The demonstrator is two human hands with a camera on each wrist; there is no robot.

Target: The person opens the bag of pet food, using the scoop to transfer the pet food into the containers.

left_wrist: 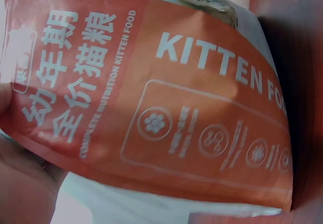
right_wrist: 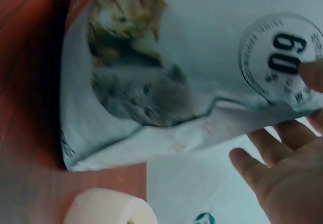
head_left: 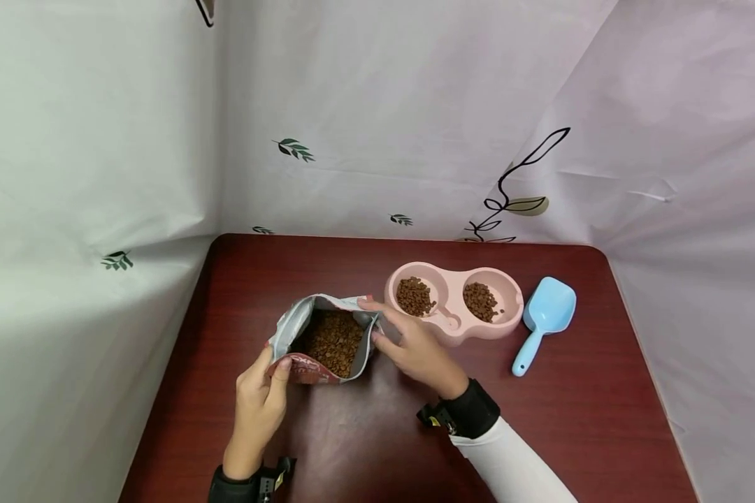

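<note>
A bag of kitten food (head_left: 308,368) stands with its mouth spread wide, and brown kibble (head_left: 335,344) shows inside. My left hand (head_left: 259,398) pinches the bag's left edge between thumb and fingers. At the opposite edge, my right hand (head_left: 418,349) grips the rim with its thumb and index finger. The left wrist view shows the bag's orange panel (left_wrist: 197,82) with "KITTEN FOOD" lettering. In the right wrist view, the bag's white face (right_wrist: 212,42) carries pictures of kittens, and my lower fingers (right_wrist: 250,168) are spread beside it.
A pink double bowl (head_left: 456,297) with kibble in both hollows sits just right of the bag. Beyond it lies a light blue scoop (head_left: 549,307), handle toward me. The dark red table (head_left: 572,433) meets a white patterned cloth (head_left: 377,126) at the back.
</note>
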